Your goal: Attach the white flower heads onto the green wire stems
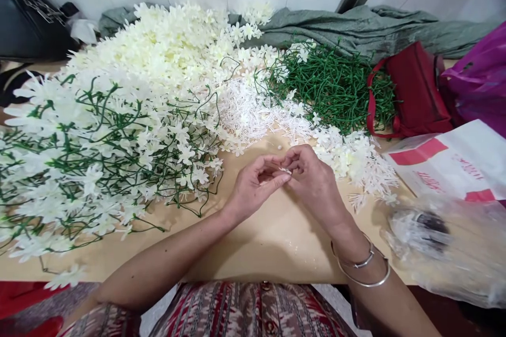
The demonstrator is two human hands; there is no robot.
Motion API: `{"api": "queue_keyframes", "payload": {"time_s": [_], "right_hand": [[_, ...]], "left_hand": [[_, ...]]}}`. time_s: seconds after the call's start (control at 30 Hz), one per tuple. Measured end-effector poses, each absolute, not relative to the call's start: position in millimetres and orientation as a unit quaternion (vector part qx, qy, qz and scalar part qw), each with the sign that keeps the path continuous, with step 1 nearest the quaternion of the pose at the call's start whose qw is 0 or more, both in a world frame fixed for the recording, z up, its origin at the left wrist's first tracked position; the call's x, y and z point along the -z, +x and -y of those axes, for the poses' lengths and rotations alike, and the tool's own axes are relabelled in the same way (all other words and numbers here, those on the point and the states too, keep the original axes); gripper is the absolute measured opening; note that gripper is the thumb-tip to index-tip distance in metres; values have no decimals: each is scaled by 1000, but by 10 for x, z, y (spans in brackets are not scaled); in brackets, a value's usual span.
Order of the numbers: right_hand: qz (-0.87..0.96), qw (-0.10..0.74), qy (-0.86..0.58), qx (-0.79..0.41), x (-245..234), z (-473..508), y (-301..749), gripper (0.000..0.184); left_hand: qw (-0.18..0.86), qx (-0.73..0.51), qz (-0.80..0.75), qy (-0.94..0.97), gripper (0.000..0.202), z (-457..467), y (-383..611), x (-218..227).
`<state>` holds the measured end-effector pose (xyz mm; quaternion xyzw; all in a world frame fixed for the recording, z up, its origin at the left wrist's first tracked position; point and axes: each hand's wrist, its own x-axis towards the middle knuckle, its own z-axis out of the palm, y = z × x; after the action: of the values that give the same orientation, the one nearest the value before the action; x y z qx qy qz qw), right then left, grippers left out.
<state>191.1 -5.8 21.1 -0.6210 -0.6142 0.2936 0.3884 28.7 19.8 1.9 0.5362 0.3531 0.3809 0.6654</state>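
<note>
My left hand (256, 184) and my right hand (314, 185) meet above the middle of the table, fingertips pinched together. Between them is a small white flower piece (285, 171), mostly hidden by the fingers, so its exact part cannot be made out. Just beyond my hands lies a heap of thin white stamens (245, 110). To the left spreads a big pile of white artificial flowers on green stems (138, 152). Behind it are loose cream-white petals (174, 37). A tangle of bare green plastic stems (332, 84) sits at the back right.
On the right are a red bag (419, 89), a purple plastic bag (480, 79), a white and red paper bag (446, 158) and a clear plastic bag (454, 253). Grey-green cloth (348, 31) runs along the tiled wall. A black bag (31, 23) stands back left.
</note>
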Motion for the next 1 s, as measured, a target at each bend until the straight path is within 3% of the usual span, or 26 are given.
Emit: {"api": "queue_keyframes", "payload": {"time_s": [0.13, 0.3, 0.4, 0.47, 0.83, 1.0], "right_hand": [[664, 403, -580, -247, -103, 83, 1866, 26], [704, 399, -552, -202, -258, 19, 2038, 38], [693, 342, -624, -115, -355, -79, 2158, 13], [698, 297, -645, -91, -360, -149, 2182, 7], [743, 246, -616, -86, -277, -810, 1829, 24], [769, 177, -606, -95, -288, -888, 1842, 19]], "left_hand": [[634, -370, -383, 562, 20, -209, 254, -45], [629, -406, -405, 524, 28, -285, 208, -30], [630, -440, -419, 483, 29, -273, 201, -12], [638, -434, -417, 480, 27, -241, 203, -5], [567, -382, -388, 618, 10, -184, 175, -26], [564, -403, -391, 606, 12, -194, 168, -25]]}}
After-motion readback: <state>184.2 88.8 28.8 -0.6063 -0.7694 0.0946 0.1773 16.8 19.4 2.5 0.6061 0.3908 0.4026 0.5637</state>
